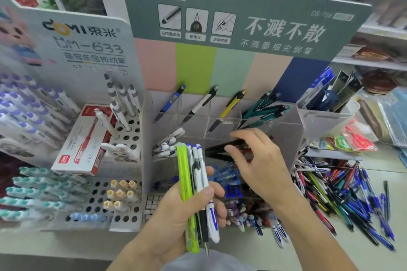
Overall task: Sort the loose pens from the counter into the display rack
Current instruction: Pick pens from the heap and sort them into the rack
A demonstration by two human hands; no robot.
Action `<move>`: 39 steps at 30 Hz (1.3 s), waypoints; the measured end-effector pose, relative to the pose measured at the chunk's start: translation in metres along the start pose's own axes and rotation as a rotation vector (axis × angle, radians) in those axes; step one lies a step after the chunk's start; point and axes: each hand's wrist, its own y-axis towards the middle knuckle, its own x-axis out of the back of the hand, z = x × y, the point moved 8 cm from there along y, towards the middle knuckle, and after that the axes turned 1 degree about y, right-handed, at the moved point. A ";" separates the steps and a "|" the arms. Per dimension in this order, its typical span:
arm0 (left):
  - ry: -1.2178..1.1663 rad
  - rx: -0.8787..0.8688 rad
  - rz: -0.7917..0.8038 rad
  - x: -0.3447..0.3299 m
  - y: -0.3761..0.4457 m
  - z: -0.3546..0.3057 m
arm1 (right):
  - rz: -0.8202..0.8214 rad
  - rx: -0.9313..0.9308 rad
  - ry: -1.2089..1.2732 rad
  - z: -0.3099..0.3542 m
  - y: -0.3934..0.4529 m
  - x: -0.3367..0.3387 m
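My left hand (pixel 176 211) grips a bundle of pens (pixel 195 182), lime green and white with blue caps, held upright in front of the clear acrylic display rack (pixel 286 136). My right hand (pixel 257 160) reaches into a middle compartment of the rack, fingers curled around dark pens (pixel 217 149) lying there. A pile of loose pens (pixel 343 196), mostly blue, red and black, lies on the counter to the right of the rack. Single sample pens (pixel 233 103) stand tilted in the rack's top row.
A white holed pen stand (pixel 127 136) with a red pen box (pixel 86 138) sits to the left, beside rows of purple and teal pens. A clear tub (pixel 326 121) of packaged refills stands at the right. Store shelves run behind.
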 end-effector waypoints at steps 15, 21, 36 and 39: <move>0.515 0.042 0.166 -0.013 -0.008 0.019 | 0.498 -0.168 0.209 0.054 -0.018 -0.004; 0.535 0.069 0.182 -0.008 -0.008 0.022 | 0.576 -0.310 0.597 0.049 -0.023 -0.002; -0.097 0.254 0.276 -0.011 -0.017 0.036 | 0.485 -0.354 0.875 0.030 -0.025 0.022; -0.088 0.212 0.188 -0.004 -0.013 0.035 | 0.453 -0.303 0.947 0.027 -0.026 0.035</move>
